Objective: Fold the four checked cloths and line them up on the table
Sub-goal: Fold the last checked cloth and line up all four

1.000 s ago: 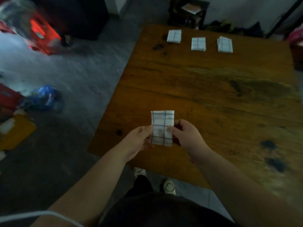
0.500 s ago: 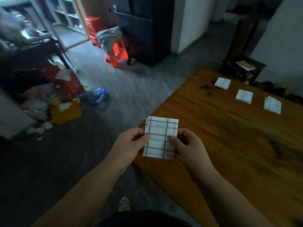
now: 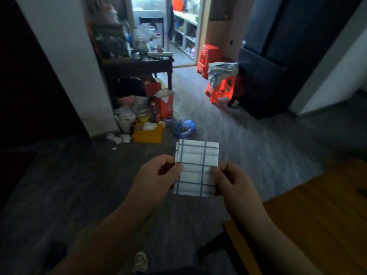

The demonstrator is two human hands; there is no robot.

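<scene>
A folded white cloth with dark checks [image 3: 196, 168] is held upright in front of me, above the floor and left of the table. My left hand [image 3: 156, 177] pinches its left edge and my right hand [image 3: 233, 182] pinches its right edge. Only a corner of the wooden table [image 3: 317, 215] shows at the lower right. The three other folded cloths are out of view.
On the grey floor ahead lie a blue bag [image 3: 183, 127], a yellow box [image 3: 147, 133] and a heap of litter by a white pillar [image 3: 79, 76]. Red plastic stools [image 3: 220, 90] stand next to a dark cabinet [image 3: 264, 80]. My shoe [image 3: 140, 262] is below.
The view has swung left and up, away from the table, so the three folded cloths have left the frame. Both hands still hold the folded cloth, now over the floor.
</scene>
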